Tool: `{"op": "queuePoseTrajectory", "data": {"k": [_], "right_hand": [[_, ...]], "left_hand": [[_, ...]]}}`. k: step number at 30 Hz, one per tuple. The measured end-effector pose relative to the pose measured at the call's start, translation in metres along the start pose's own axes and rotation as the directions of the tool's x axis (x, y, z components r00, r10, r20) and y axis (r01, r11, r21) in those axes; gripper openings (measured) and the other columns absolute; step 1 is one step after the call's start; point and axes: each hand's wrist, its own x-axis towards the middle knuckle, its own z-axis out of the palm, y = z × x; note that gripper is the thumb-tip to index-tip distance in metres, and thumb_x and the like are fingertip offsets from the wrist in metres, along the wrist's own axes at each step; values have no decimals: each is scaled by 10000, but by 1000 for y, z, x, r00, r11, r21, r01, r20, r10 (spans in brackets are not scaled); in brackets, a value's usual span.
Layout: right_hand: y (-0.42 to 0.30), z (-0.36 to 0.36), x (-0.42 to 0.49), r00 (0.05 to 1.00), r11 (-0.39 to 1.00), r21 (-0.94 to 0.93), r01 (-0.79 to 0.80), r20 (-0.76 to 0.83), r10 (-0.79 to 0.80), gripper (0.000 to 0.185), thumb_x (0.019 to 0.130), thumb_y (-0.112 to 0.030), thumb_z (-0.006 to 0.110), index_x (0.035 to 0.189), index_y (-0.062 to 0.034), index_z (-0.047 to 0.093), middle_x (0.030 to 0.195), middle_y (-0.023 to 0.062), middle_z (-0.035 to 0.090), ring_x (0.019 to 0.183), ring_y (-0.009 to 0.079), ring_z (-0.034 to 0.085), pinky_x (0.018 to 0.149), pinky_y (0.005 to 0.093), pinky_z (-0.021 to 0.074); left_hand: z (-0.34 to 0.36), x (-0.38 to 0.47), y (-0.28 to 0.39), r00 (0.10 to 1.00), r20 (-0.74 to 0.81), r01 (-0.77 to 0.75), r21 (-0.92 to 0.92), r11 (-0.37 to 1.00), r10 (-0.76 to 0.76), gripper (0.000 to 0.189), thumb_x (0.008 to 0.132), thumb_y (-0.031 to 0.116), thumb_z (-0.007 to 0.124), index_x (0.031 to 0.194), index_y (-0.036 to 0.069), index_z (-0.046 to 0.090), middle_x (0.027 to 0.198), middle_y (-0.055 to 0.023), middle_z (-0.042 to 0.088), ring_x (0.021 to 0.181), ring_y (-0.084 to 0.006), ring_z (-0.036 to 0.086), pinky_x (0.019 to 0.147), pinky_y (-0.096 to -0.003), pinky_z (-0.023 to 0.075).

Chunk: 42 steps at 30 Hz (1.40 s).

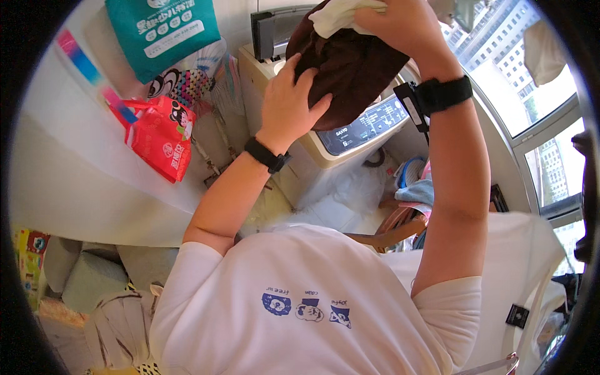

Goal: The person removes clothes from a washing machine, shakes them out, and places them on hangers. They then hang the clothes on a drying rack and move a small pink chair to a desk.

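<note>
A dark brown cloth garment (354, 70) hangs above the open top of a SANYO washing machine (300, 161). My right hand (403, 28) is raised at the top, closed on a white cloth (330, 18) against the brown garment's upper part. Whether the white and brown cloth are one piece, I cannot tell. Over the garment's left side my left hand (290, 101) spreads its fingers, which seem to rest on the cloth without gripping it. The garment hides most of the tub opening. The machine's dark lid (276, 35) stands raised behind it, and the control panel (363, 124) shows below.
On the left wall hang a teal bag (164, 37) and a red bag (166, 140). Pipes (211, 161) run beside the washer. A wooden chair (393, 234) bearing clothes stands to the right. Windows (548, 164) line the right side, with a white garment (506, 262) hanging near them.
</note>
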Motion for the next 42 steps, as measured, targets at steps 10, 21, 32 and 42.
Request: {"op": "queuePoseTrajectory", "data": {"k": [10,21,32,42], "right_hand": [[-50,-131,-106,993,980,188,-72,-81,89,178,757,-160,696,874,-26,698,742,139,677,686,225,668,632,347,517],[-36,-73,-252,932,919,249,-306,276,235,382,766,-405,639,929,-65,699,891,199,687,880,404,651,788,472,514],[-44,-23,-380,913,885,286,-367,296,283,430,802,-380,669,965,18,696,1028,272,657,998,444,609,889,490,483],[-176,-64,-369,863,748,445,-493,364,351,470,870,-329,622,1152,47,624,1055,252,658,972,386,621,873,432,468]], "left_hand": [[-78,-50,87,942,140,331,-266,905,-304,515,774,311,702,1206,43,621,1221,-218,574,1158,-383,531,977,-419,440],[-202,-159,179,901,-41,434,18,901,-433,441,775,101,639,1213,51,642,1043,-187,589,1001,-348,575,884,-400,476],[-235,-173,244,984,-116,144,104,984,-132,313,762,64,630,1068,109,678,967,-124,588,940,-332,585,796,-424,510],[-336,-260,234,918,-26,396,48,917,-395,124,768,96,647,870,127,710,934,-93,556,849,-304,614,716,-417,520]]}}
